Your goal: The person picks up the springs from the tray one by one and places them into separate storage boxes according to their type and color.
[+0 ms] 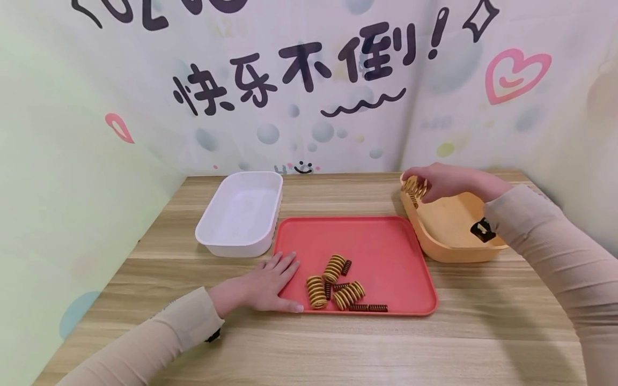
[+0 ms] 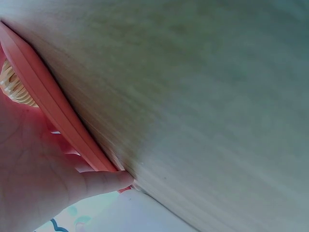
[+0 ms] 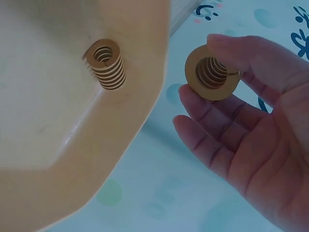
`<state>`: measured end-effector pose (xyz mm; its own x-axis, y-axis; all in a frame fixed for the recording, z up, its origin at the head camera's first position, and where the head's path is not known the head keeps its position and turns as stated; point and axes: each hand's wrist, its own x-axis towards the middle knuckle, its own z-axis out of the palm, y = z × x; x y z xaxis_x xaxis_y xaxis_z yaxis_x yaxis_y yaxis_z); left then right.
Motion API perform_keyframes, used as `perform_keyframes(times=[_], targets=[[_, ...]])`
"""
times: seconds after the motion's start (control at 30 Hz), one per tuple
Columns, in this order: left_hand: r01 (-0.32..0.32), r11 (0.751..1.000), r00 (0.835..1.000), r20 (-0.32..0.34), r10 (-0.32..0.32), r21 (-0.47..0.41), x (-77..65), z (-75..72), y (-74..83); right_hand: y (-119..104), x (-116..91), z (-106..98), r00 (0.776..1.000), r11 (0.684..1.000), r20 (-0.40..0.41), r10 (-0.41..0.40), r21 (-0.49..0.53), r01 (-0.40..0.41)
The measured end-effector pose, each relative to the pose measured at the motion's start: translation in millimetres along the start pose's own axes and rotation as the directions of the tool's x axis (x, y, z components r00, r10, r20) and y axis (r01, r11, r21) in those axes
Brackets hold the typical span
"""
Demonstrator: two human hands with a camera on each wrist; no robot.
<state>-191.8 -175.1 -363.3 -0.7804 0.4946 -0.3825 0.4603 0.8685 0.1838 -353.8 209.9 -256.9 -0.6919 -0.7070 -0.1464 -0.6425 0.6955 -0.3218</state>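
Note:
My right hand (image 1: 446, 179) pinches a thick gold coil spring (image 1: 411, 187) between thumb and fingers, over the far left corner of the orange bin (image 1: 436, 253). The held spring's flat end ring (image 3: 194, 79) faces the right wrist camera. Below it, a single gold spring (image 3: 112, 76) is inside the bin, by the wall. With fingers spread and straight, my left hand (image 1: 263, 284) rests on the left edge of the red tray (image 1: 367, 241). Just right of that hand lie three thick gold springs (image 1: 350, 295) and several small dark springs (image 1: 378, 308), all on the tray.
A white bin (image 1: 241, 249) stands behind and left of the tray on the wooden table (image 1: 314, 354). The orange bin stands at the tray's right, with a black-and-white label (image 1: 483, 230) showing inside. A printed cloth (image 1: 309, 123) hangs behind the table.

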Motion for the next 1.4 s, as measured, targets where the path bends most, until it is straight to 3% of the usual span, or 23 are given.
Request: perform_keyframes(times=[0.4, 0.77, 1.4], targets=[[-0.024, 1.000, 1.000, -0.007, 0.024, -0.002, 0.8, -1.4, -0.1, 15.6, 3.1, 1.9, 0.996, 0.997, -0.047, 0.071, -0.020, -0.072], [-0.021, 1.000, 1.000, -0.005, 0.021, 0.009, 0.2, -1.4, 1.1, 25.5, 4.0, 1.8, 0.994, 0.996, -0.079, 0.074, -0.046, -0.078], [-0.023, 1.000, 1.000, -0.004, 0.023, -0.001, -0.4, -2.6, 1.5, 40.8, 7.0, 1.3, 0.986, 0.988, -0.068, 0.154, 0.020, -0.153]])
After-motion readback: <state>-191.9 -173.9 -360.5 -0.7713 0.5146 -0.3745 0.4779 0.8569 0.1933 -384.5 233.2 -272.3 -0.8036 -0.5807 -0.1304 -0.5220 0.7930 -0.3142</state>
